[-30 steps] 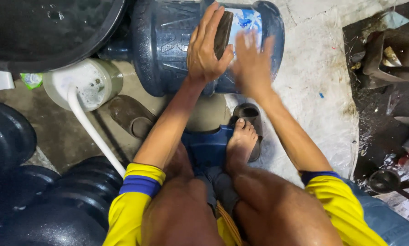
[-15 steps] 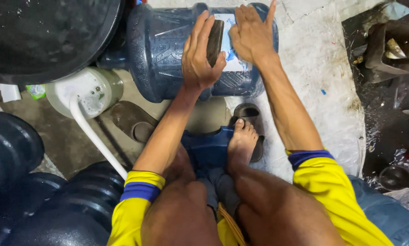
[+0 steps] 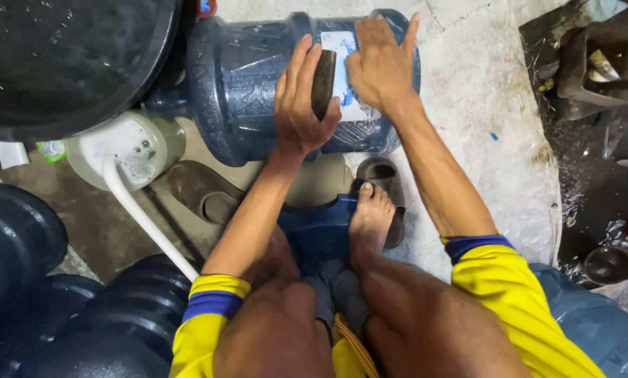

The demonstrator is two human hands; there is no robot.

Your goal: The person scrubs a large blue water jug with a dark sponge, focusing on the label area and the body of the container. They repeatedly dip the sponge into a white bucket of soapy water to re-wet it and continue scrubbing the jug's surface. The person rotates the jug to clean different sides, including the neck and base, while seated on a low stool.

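We see the jug (image 3: 258, 91) lying on its side on the floor (image 3: 489, 105). Our left hand (image 3: 301, 105) grips a dark block (image 3: 323, 82) against it; our right hand (image 3: 380, 63) lies flat, fingers spread, partly covering the label (image 3: 342, 49). The jug's neck is hidden.

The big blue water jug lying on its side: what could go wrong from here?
1. The water jug is round and lies on wet concrete; it may roll under the pressing right hand.
2. The left hand grips a dark scrubbing pad with wet fingers; it may slip.
3. The bare foot half on a sandal may slide on the wet floor.
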